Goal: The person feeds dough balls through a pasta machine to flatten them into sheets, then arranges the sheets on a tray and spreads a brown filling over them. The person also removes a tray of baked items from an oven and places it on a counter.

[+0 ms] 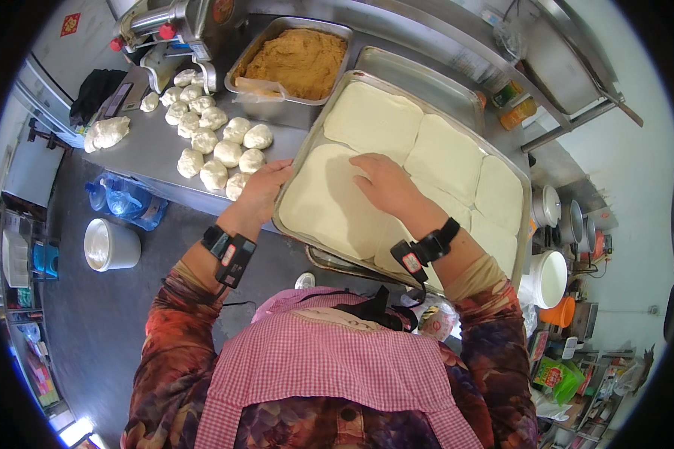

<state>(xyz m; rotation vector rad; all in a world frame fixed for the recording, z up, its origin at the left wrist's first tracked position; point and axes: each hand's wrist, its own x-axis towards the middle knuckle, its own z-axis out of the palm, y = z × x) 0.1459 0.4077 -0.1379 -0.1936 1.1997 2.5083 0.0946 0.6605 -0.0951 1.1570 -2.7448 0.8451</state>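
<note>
A metal baking tray (518, 258) lies tilted across the counter edge in front of me, covered with several flat, pale dough sheets (448, 153). At its left rim, my left hand (264, 191) grips the tray, its fingertips partly hidden. My right hand (388, 185) rests flat on the near-left dough sheet (323, 196), fingers stretched out and holding nothing. Beyond my left hand, several round dough balls (227, 153) sit on the steel counter.
Behind the tray stand a deep metal pan of brown filling (296, 63) and an empty-looking metal tray (416, 78). A dough machine (176, 30) is at the back left. White bucket (112, 245) and blue plastic bottles (126, 200) stand on the floor. Shelving (569, 123) overhangs the right.
</note>
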